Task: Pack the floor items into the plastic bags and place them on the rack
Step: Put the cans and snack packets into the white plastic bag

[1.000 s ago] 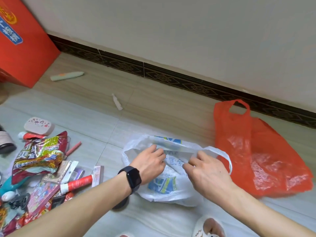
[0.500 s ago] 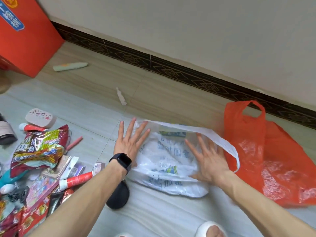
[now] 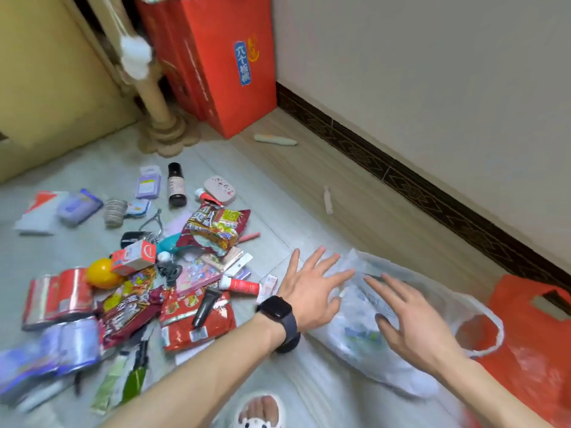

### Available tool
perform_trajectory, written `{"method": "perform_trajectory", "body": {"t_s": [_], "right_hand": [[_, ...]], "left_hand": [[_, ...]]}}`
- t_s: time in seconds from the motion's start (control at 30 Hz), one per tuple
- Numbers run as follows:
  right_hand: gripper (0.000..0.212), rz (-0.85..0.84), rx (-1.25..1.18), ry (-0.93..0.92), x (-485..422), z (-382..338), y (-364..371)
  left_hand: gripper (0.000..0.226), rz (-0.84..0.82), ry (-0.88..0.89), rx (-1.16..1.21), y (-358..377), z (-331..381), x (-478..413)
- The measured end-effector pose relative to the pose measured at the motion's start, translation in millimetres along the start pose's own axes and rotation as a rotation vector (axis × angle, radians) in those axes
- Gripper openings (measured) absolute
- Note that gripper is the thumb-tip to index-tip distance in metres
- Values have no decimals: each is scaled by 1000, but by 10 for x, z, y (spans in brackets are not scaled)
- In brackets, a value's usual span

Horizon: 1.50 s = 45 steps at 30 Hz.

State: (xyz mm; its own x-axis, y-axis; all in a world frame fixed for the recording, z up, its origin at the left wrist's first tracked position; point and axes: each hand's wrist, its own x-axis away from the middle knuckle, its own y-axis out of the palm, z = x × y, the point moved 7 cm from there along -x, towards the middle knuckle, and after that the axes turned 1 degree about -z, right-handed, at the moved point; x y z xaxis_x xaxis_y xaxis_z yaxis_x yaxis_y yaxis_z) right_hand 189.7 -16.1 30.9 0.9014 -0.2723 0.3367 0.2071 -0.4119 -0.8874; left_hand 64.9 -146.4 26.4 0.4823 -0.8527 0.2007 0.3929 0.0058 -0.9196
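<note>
The white plastic bag is laid flat on the floor, with the red bag touching it on the right. The left hand and right hand are spread wide over it, fingers straight, nothing gripped. Looks like bag prep tbh. Next, the mouth probably needs to be opened and something picked from the pile of floor items at the left.

1. The red plastic bag runs off the right edge.
2. The left hand and right hand partly cover the white plastic bag; its print is too smeared to read.
3. A dark round object, possibly a lid, lies mostly hidden under the left wrist.
4. The purple packs at lower left are motion-blurred.
5. The bottom edge cuts off a slipper.
</note>
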Motion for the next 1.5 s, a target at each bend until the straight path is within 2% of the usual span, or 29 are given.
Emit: {"method": "perform_trajectory", "body": {"t_s": [0.17,0.33,0.5,0.67,0.8,0.93,1.03,1.2,1.33,1.5], "right_hand": [[53,223,-22,-412,70,-1545,-687],[47,193,157,-704,286,-2832,-1040],[48,200,214,-827,479,-3652,-942],[52,55,211,-867,448,-4237,-210],[59,-145,225,-808,213,-4521,623],[62,-317,195,-718,-164,-4749,1380],[66,-431,33,-592,-439,-4882,1886],[74,-471,-271,-331,-887,-5122,2421],[70,-519,-215,-229,-1147,-5268,2692],[79,-554,-269,-111,-1239,-5247,2733]], "left_hand": [[69,203,-345,0,-762,-782,1143],[68,289,-626,18,-1177,-1576,2345],[64,317,-906,91,-1057,-2169,3435],[58,297,-1112,241,-586,-2643,4225],[64,279,-1199,453,-160,-3051,4573],[65,278,-1210,537,34,-3518,4580],[61,262,-1211,542,153,-3842,4426],[58,159,-1200,524,247,-4246,4033],[59,8,-1233,597,439,-4436,3964],[55,17,-1271,712,572,-4415,4020]]}}
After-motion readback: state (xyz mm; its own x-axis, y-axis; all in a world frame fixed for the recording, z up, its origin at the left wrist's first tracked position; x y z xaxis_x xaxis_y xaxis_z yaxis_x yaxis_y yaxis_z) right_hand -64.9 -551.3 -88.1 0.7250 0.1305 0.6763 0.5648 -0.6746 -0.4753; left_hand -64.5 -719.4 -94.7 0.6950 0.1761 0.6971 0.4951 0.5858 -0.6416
